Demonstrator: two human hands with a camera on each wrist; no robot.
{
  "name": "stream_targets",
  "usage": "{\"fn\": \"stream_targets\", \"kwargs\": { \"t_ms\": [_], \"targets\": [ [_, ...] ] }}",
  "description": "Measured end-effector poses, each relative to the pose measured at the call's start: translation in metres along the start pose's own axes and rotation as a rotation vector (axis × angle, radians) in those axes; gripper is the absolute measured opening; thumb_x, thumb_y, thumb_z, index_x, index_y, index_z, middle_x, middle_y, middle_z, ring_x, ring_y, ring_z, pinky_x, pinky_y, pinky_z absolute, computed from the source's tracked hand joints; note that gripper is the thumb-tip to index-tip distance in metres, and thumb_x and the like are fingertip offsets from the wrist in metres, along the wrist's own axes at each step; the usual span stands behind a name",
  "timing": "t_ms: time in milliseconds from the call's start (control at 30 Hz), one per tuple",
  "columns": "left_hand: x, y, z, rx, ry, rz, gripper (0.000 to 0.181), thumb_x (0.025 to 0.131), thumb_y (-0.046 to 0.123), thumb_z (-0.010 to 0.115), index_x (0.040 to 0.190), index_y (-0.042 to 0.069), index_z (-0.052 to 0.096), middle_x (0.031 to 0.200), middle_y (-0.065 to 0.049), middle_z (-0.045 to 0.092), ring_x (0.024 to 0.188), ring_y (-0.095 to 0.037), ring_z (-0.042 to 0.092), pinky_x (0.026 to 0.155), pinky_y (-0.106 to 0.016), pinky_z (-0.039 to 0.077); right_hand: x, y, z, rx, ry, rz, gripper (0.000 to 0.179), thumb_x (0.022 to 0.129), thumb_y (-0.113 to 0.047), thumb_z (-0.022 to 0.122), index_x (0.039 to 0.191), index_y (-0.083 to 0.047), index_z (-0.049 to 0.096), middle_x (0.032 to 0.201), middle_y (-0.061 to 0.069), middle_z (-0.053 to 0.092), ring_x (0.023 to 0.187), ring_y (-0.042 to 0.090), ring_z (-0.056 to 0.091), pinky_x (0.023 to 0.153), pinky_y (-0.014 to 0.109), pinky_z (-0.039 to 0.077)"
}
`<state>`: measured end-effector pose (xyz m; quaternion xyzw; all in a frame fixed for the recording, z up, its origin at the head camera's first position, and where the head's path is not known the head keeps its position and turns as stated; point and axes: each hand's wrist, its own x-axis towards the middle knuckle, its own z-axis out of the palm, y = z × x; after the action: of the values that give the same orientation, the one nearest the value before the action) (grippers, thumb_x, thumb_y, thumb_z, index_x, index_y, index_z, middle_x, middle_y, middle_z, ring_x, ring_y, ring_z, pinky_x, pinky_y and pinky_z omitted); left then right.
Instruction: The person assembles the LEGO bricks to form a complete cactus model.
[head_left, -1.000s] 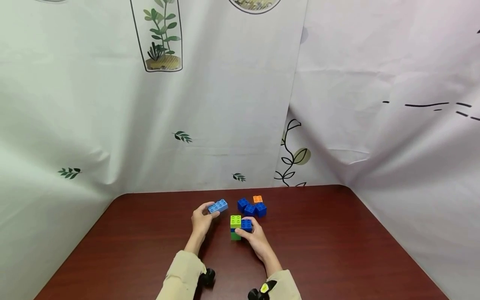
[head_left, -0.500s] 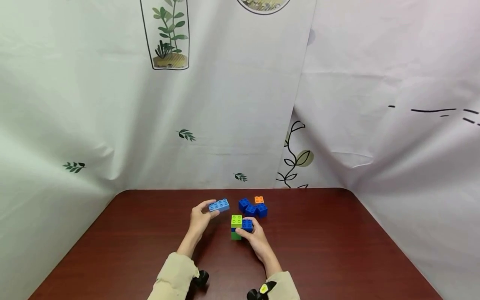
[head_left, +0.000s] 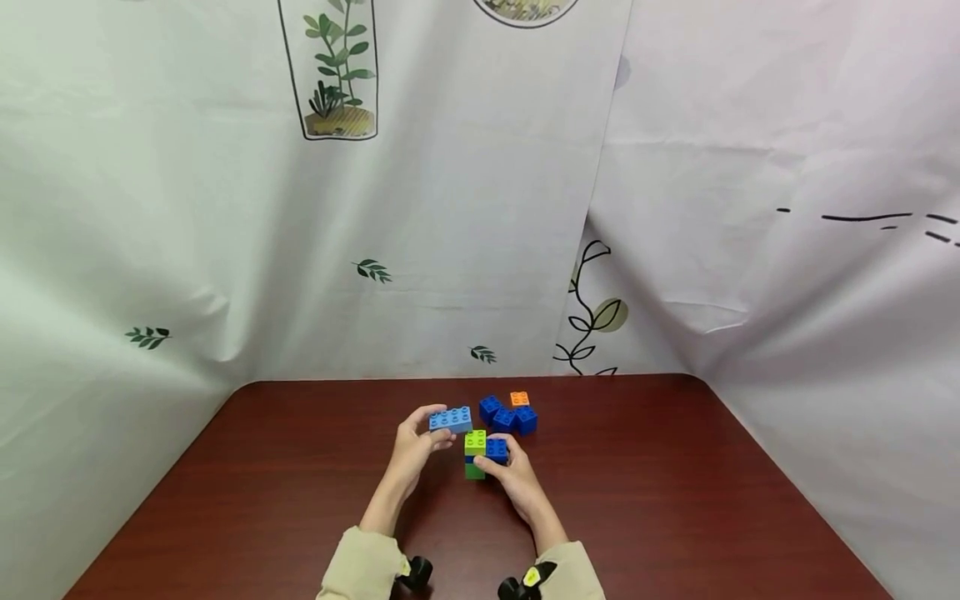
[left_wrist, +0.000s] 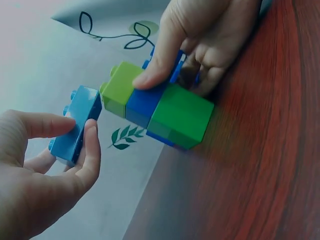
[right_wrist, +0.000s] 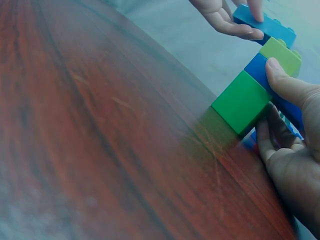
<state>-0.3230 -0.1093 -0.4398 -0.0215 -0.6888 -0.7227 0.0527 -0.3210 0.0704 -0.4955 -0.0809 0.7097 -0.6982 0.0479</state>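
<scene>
My left hand (head_left: 408,454) pinches a light blue toy building brick (head_left: 451,420), studs up, just left of and behind a small stack. In the left wrist view its thumb and fingers hold that long brick (left_wrist: 75,131) close beside the stack's top. With thumb and fingers my right hand (head_left: 521,487) grips the stack at its dark blue brick (head_left: 497,449), which juts out to the right. A lime brick (head_left: 476,442) tops the stack, and a green brick (head_left: 474,472) forms its bottom. The right thumb covers part of the dark blue layer.
Behind the stack, several dark blue bricks (head_left: 504,419) and an orange brick (head_left: 519,399) sit grouped on the dark red-brown table (head_left: 660,483). A white printed cloth (head_left: 450,250) hangs along the table's back edge and sides.
The left hand has carried the light blue brick rightward, closer to the stack's top. My right hand and the stack have stayed nearly in place.
</scene>
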Motion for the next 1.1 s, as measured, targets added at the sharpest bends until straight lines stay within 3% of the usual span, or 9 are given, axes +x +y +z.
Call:
{"fn": "stream_targets", "kwargs": {
  "t_ms": [100, 333, 533, 800, 1100],
  "targets": [
    [-0.002, 0.001, 0.002, -0.015, -0.031, -0.011, 0.040, 0.089, -0.008, 0.055, 0.129, -0.005, 0.054, 0.109, -0.020, 0.057, 0.077, -0.016, 0.065, 0.075, -0.025, 0.059, 0.001, 0.000, 0.000, -0.001, -0.005, 0.001, 0.052, 0.093, -0.022, 0.067, 0.133, 0.000, 0.043, 0.122, 0.018, 0.060, 0.093, 0.011, 0.059, 0.085, 0.027, 0.053],
    [0.000, 0.005, 0.004, -0.100, -0.057, 0.035, 0.038, 0.090, -0.006, 0.050, 0.128, -0.006, 0.054, 0.109, -0.014, 0.053, 0.083, -0.017, 0.060, 0.078, -0.027, 0.058, 0.003, -0.010, -0.005, -0.014, -0.005, -0.012, 0.053, 0.092, -0.025, 0.068, 0.133, 0.000, 0.043, 0.119, 0.018, 0.060, 0.091, 0.011, 0.058, 0.081, 0.025, 0.051],
    [-0.002, 0.005, 0.006, -0.156, -0.066, 0.020, 0.032, 0.095, 0.004, 0.055, 0.125, -0.008, 0.055, 0.102, -0.005, 0.054, 0.080, -0.012, 0.059, 0.079, -0.032, 0.057, 0.002, -0.009, -0.007, -0.002, -0.023, -0.003, 0.053, 0.092, -0.025, 0.068, 0.132, 0.000, 0.044, 0.114, 0.012, 0.062, 0.089, 0.009, 0.059, 0.078, 0.023, 0.050],
    [-0.003, -0.001, 0.008, -0.081, -0.037, 0.017, 0.037, 0.096, 0.024, 0.062, 0.117, -0.006, 0.059, 0.100, 0.001, 0.059, 0.081, -0.008, 0.059, 0.075, -0.028, 0.057, 0.002, -0.005, -0.004, 0.000, -0.015, -0.011, 0.053, 0.091, -0.026, 0.069, 0.131, 0.000, 0.045, 0.110, 0.008, 0.062, 0.086, 0.008, 0.058, 0.077, 0.023, 0.049],
    [-0.006, -0.007, 0.014, -0.075, -0.032, 0.010, 0.037, 0.093, 0.017, 0.067, 0.116, -0.009, 0.058, 0.096, -0.002, 0.061, 0.081, -0.009, 0.060, 0.070, -0.021, 0.055, 0.003, -0.002, -0.001, 0.015, -0.022, -0.012, 0.051, 0.091, -0.025, 0.069, 0.131, -0.001, 0.046, 0.114, 0.011, 0.062, 0.091, 0.010, 0.058, 0.080, 0.024, 0.049]
  ]
}}
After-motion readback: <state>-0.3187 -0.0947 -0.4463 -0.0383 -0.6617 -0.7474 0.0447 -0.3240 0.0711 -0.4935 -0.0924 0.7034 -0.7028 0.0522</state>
